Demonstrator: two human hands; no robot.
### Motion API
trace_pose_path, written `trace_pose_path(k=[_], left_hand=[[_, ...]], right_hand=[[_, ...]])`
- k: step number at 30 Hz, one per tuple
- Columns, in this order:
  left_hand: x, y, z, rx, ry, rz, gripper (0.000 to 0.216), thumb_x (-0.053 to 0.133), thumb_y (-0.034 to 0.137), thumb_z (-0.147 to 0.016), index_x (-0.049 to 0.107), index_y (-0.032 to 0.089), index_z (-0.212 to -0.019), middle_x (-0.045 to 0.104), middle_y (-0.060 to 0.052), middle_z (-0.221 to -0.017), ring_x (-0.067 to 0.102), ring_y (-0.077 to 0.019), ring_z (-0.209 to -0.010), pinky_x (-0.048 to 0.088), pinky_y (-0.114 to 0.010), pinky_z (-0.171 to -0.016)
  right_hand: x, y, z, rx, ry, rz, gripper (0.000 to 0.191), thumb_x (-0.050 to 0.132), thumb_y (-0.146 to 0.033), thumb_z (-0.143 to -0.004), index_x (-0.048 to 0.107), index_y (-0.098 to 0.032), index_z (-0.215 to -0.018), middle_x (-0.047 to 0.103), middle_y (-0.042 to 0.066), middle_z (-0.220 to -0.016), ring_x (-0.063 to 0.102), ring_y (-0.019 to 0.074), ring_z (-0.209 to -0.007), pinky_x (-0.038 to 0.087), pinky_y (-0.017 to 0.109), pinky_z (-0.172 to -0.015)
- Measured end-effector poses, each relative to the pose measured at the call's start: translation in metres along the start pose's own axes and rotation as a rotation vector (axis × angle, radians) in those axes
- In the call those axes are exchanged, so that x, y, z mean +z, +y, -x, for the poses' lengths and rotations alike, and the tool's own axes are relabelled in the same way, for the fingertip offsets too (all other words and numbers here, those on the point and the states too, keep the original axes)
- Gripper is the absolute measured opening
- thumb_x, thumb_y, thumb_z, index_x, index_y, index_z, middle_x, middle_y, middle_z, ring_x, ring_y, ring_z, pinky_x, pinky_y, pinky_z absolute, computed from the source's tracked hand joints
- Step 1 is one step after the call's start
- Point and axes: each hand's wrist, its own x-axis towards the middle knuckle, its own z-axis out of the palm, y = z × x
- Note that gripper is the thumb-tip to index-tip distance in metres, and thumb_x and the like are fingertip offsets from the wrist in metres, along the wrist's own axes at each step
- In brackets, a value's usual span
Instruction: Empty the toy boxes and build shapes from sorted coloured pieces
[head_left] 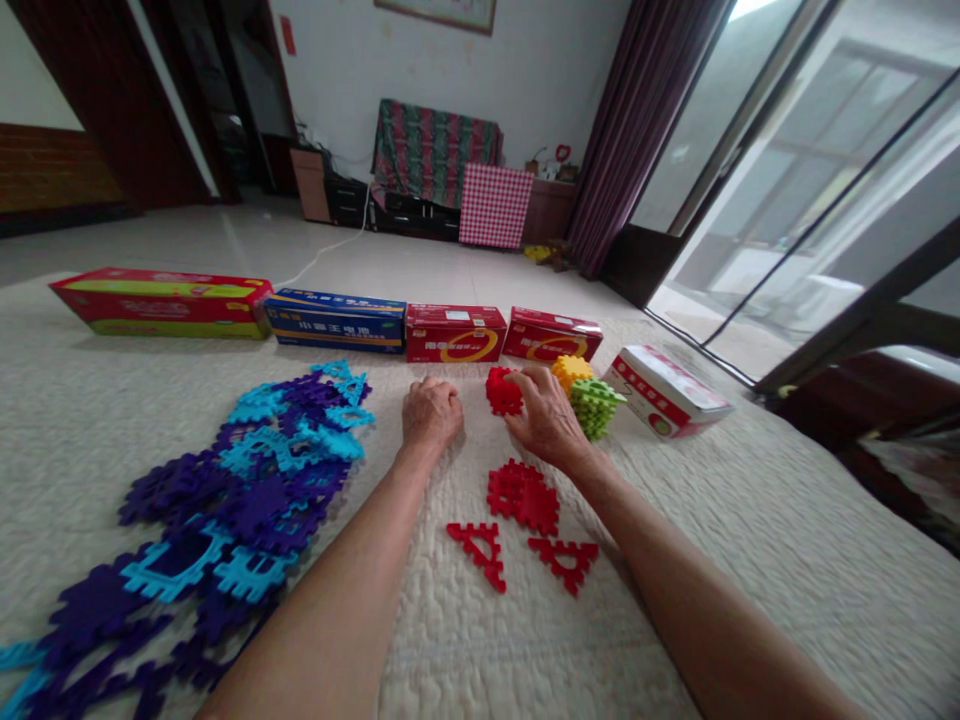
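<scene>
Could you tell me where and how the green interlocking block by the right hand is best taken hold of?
Pinch the green block across its toothed sides, coming from above: it sits on the quilted bedspread, and its ridges should give the fingers purchase. The right hand is beside it.

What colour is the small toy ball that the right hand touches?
Red: the interlocking plastic ball at the right hand shows best in the head view.
</scene>
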Motion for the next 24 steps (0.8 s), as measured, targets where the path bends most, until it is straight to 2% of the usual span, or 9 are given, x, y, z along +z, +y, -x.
trace_pose_path(k=[5,9,13,18,21,24], left_hand=[[0.002,-0.003,-0.001,0.001,0.007,-0.005,0.029,0.047,0.019,-0.084,0.075,0.021,-0.088,0.069,-0.008,-0.100,0.058,-0.0238,-0.097,0.044,-0.032,-0.084],[0.003,-0.004,-0.002,0.004,0.017,-0.010,0.030,0.047,0.020,-0.085,0.075,0.022,-0.092,0.070,-0.007,-0.102,0.060,-0.0233,-0.098,0.044,-0.031,-0.084],[-0.001,-0.003,0.004,0.044,-0.006,-0.022,0.031,0.046,0.018,-0.085,0.075,0.020,-0.094,0.070,-0.008,-0.104,0.061,-0.0219,-0.098,0.045,-0.030,-0.088],[-0.011,0.000,0.030,0.156,-0.067,-0.019,0.028,0.048,0.014,-0.082,0.074,0.019,-0.091,0.071,-0.008,-0.100,0.062,-0.0194,-0.099,0.045,-0.029,-0.091],[-0.017,0.002,0.046,0.185,-0.074,-0.024,0.028,0.048,0.014,-0.082,0.073,0.019,-0.091,0.070,-0.008,-0.099,0.062,-0.0190,-0.099,0.045,-0.029,-0.092],[-0.021,0.002,0.055,0.206,-0.081,-0.018,0.028,0.047,0.014,-0.083,0.073,0.019,-0.091,0.069,-0.008,-0.099,0.062,-0.0188,-0.099,0.044,-0.030,-0.093]], right_hand=[[-0.018,-0.008,0.018,0.039,0.032,-0.131,0.035,0.055,-0.016,-0.081,0.054,-0.022,-0.115,0.054,0.011,-0.112,0.054,0.0257,-0.108,0.047,0.044,-0.095],[-0.038,-0.022,0.045,0.163,-0.038,-0.300,0.030,0.060,-0.020,-0.078,0.057,-0.020,-0.108,0.059,0.008,-0.104,0.059,0.0217,-0.095,0.051,0.040,-0.084],[-0.055,-0.039,0.073,0.266,-0.127,-0.386,0.034,0.063,-0.027,-0.079,0.056,-0.021,-0.111,0.059,0.008,-0.107,0.060,0.0200,-0.093,0.052,0.036,-0.076],[-0.064,-0.055,0.091,0.303,-0.248,-0.345,0.047,0.069,-0.031,-0.076,0.055,-0.017,-0.118,0.057,0.012,-0.112,0.059,0.0221,-0.097,0.051,0.036,-0.079],[-0.065,-0.063,0.092,0.297,-0.261,-0.278,0.047,0.071,-0.026,-0.073,0.057,-0.017,-0.118,0.057,0.010,-0.107,0.058,0.0207,-0.094,0.048,0.037,-0.084],[-0.064,-0.070,0.090,0.302,-0.253,-0.222,0.045,0.071,-0.021,-0.071,0.058,-0.017,-0.114,0.058,0.008,-0.102,0.057,0.0192,-0.090,0.046,0.036,-0.084]])
